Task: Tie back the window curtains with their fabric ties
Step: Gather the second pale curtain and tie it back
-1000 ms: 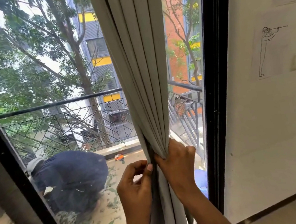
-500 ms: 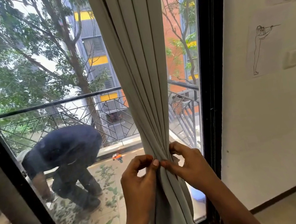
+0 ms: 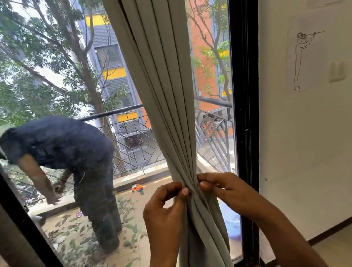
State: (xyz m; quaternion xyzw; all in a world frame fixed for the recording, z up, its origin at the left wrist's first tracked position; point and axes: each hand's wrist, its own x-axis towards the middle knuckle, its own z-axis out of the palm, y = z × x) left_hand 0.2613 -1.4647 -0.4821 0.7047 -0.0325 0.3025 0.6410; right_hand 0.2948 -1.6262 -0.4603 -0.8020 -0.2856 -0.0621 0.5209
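A pale grey-beige curtain (image 3: 162, 78) hangs in folds in front of the window glass, gathered into a narrow waist at about hand height. My left hand (image 3: 164, 213) pinches the gathered fabric from the left with thumb and fingertips. My right hand (image 3: 222, 188) pinches it from the right at the same height. Between my fingertips the fabric is cinched tight (image 3: 194, 193), and below it the folds twist and spread out. I cannot tell a separate fabric tie from the curtain folds.
The black window frame (image 3: 244, 123) stands just right of the curtain, then a white wall (image 3: 311, 158) with a taped drawing (image 3: 302, 55) and paper. Outside the glass a person in dark clothes (image 3: 70, 153) bends over a leaf-strewn balcony with a metal railing (image 3: 130, 140).
My hands have shifted from gripping the curtain to pinching its gathered waist from both sides. The view has tilted. The person outside has risen from a crouch to a bent stand.
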